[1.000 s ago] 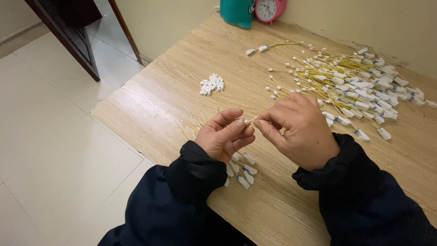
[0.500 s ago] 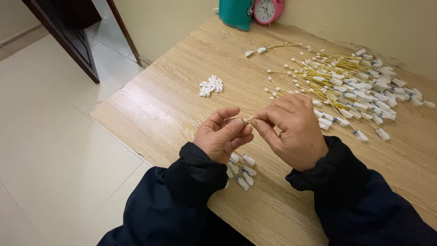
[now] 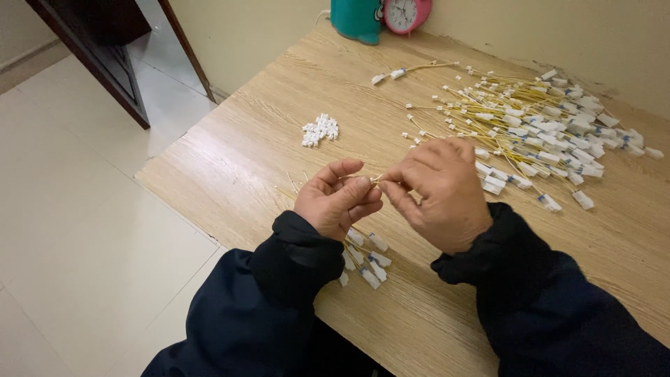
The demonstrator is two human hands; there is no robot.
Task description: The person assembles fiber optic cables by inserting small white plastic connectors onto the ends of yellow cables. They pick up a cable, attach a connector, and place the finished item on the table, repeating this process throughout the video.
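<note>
Head view: my left hand (image 3: 340,200) and right hand (image 3: 436,192) meet near the tabletop (image 3: 244,164) front edge, fingers of both closed on one thin yellow wire (image 3: 375,179). Bare woodgrain left; white plastic connectors (image 3: 320,130) heaped beyond; wire pile (image 3: 537,129) crowds right

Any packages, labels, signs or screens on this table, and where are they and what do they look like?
Alarm clock: far edge of the table, against the wall; round, pink case, white dial; partly cut off.
Teal container: just left of the clock; rounded, plain teal; top out of view.
Blue bands: small blue marks on white connectors in the yellow wire pile, to the right.
No packages, signs or screens.
</note>
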